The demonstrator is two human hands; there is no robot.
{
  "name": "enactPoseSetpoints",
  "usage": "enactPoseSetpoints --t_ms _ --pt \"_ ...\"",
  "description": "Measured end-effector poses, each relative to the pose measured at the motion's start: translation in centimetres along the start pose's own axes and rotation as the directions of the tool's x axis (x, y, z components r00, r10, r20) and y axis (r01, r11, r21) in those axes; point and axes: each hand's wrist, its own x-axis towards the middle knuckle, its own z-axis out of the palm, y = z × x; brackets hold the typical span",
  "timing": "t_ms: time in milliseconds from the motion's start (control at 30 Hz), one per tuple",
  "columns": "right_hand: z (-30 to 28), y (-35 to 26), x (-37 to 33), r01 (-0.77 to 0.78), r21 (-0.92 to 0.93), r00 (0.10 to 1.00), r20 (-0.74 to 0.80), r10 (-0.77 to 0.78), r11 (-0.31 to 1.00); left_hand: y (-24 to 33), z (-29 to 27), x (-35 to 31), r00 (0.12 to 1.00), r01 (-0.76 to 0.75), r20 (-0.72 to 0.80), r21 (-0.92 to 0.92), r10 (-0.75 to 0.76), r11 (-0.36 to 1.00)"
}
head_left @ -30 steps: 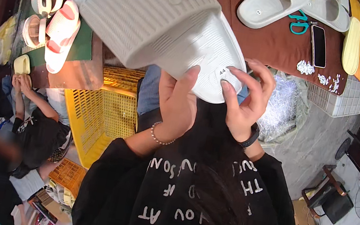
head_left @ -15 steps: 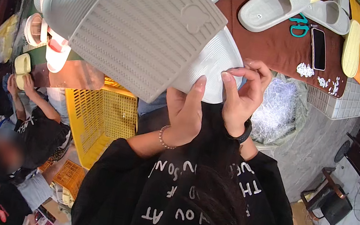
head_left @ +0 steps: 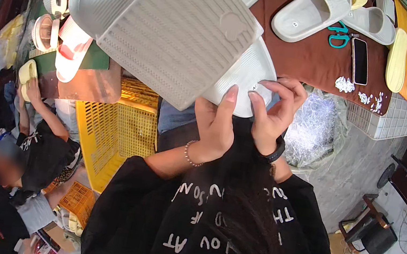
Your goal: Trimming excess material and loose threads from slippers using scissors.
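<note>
A light grey slide sandal [head_left: 177,30] with a ribbed strap is close in front of me, its heel end toward me. My left hand [head_left: 217,124] grips the heel edge, thumb on the insole and the other fingers underneath. On the insole near the heel edge is a small round sticker [head_left: 254,88] with a dark mark. My right hand [head_left: 275,112] is beside that sticker, thumb and index fingertips apart on either side of it, at the insole's surface. It holds nothing that I can see.
On the brown cloth [head_left: 292,58] are grey slides [head_left: 310,15], teal-handled scissors [head_left: 339,36], a phone [head_left: 359,62] and small white bits [head_left: 344,85]. A yellow crate [head_left: 115,133] stands left, a bag of clear plastic [head_left: 315,127] right. Another person [head_left: 46,154] handles a yellow slide [head_left: 28,73].
The sandal has shifted slightly right. My right thumb and index finger, pinched together before, have parted, and the sticker now shows on the insole. The person at left has moved their hands a little.
</note>
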Motion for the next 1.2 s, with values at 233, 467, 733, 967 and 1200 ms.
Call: enactPoseSetpoints --t_ms 233,467,733,967,1200 --pt "-0.1 0.3 0.5 0.011 -0.099 0.999 0.046 -0.006 0.995 -0.5 0.3 -0.4 0.995 0.042 -0.089 0.063 -0.036 0.997" --pt "0.5 0.2 -0.1 -0.074 -0.024 0.995 0.065 0.076 0.997 -1.8 -0.5 -0.5 0.993 0.022 -0.117 0.352 0.021 0.936" --pt "-4.0 4.4 1.0 -0.287 0.460 0.940 -0.034 0.339 0.840 -2.8 -1.2 2.6 0.987 0.080 -0.151 0.142 -0.058 0.987" --pt "-17.7 19.3 5.0 -0.335 0.174 0.843 -0.384 0.377 0.926 -3.7 -3.6 2.9 0.980 0.197 -0.044 0.057 -0.194 0.979" --pt "-17.5 23.9 6.7 -0.245 -0.828 0.873 -0.415 -0.257 0.505 -2.6 -3.4 2.9 0.933 0.351 -0.097 0.050 -0.345 0.935"
